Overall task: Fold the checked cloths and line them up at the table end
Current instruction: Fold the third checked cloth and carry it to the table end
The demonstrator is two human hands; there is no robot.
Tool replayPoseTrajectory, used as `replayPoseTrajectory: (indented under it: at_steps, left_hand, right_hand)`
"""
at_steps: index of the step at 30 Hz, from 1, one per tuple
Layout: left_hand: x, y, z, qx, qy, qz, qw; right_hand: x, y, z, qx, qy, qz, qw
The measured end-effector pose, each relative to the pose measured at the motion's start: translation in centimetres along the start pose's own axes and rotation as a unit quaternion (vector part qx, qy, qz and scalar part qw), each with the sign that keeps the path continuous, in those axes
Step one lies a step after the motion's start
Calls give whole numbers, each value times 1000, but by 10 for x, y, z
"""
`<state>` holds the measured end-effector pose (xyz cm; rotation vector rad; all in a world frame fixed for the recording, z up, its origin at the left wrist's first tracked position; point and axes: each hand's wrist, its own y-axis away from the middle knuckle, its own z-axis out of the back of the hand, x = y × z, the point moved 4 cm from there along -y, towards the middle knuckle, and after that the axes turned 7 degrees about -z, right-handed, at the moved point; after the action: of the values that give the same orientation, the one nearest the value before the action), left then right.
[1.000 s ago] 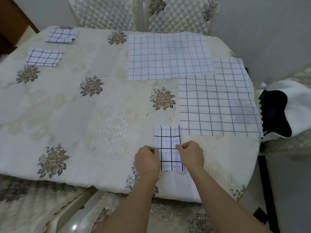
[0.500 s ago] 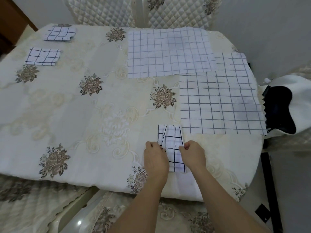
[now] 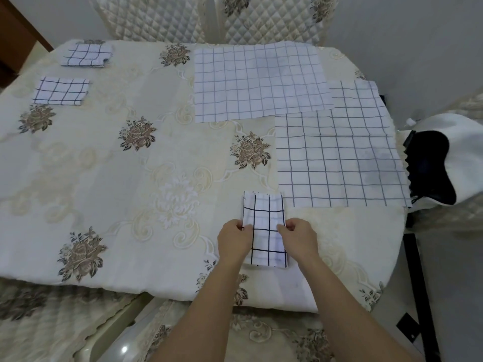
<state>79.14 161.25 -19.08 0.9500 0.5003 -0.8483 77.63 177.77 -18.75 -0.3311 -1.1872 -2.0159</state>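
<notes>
The checked cloth (image 3: 264, 231), a folded strip by the near edge of the tabletop (image 3: 109, 178), is pinched at both sides by the left hand (image 3: 234, 240) and right hand (image 3: 298, 239); its ends should probably meet squarely before creasing.

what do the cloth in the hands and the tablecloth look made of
Folded checked cloth: thin matte woven fabric, likely cotton; it holds flat folds. Tablecloth: thicker fabric with slight sheen, perhaps synthetic jacquard, given its woven-looking scrolls and roses.
</notes>
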Motion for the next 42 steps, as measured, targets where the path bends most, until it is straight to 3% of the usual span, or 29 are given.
replayPoseTrajectory:
  at_steps: [6,10,14,21,27,37,42]
  left_hand:
    - [-7,8,13,62,163,9,985]
    - [-17,18,29,103,256,16,961]
    - [-29,31,39,107,278,17,954]
    - [-30,50,56,13,187,-91,978]
    - [-20,68,73,-56,93,-191,976]
    - [10,87,92,-78,95,-165,979]
    - [28,109,114,-165,115,-124,972]
  right_hand:
    - [-1,10,1,56,-142,-5,988]
    - [5,23,6,60,-162,27,985]
    - [13,39,13,40,-172,41,983]
    - [21,73,17,-12,-168,75,983]
    - [25,98,10,-70,-124,110,984]
    - [25,115,-3,-51,-70,144,986]
    - [36,123,-28,15,-37,187,981]
